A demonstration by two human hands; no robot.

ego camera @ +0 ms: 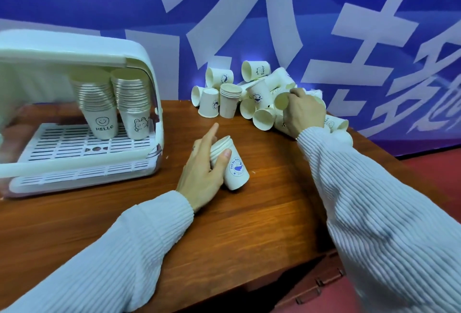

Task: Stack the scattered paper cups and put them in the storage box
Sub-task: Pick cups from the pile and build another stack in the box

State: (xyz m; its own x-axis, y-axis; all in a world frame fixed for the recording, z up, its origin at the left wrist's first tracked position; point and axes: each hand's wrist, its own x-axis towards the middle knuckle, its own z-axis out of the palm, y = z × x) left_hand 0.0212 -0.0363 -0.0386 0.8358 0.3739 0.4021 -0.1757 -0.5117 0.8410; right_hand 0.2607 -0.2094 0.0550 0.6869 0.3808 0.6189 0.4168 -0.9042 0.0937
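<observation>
Left hand (203, 175) grips stacked cups (233, 165); right hand (303, 113) grasps one cup (282, 101) from pile

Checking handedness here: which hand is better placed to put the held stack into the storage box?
Left. The left hand already grips the stack beside the storage box; the right hand is busy in the cup pile.

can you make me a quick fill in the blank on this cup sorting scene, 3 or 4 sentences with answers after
1. The storage box already holds ____ tall stacks of cups.
2. The left hand grips a short stack of cups whose outer cup bears a blue ____ picture.
3. The right hand reaches into the pile of loose cups at the table's far ____ corner.

Missing words: two; whale; right
</observation>
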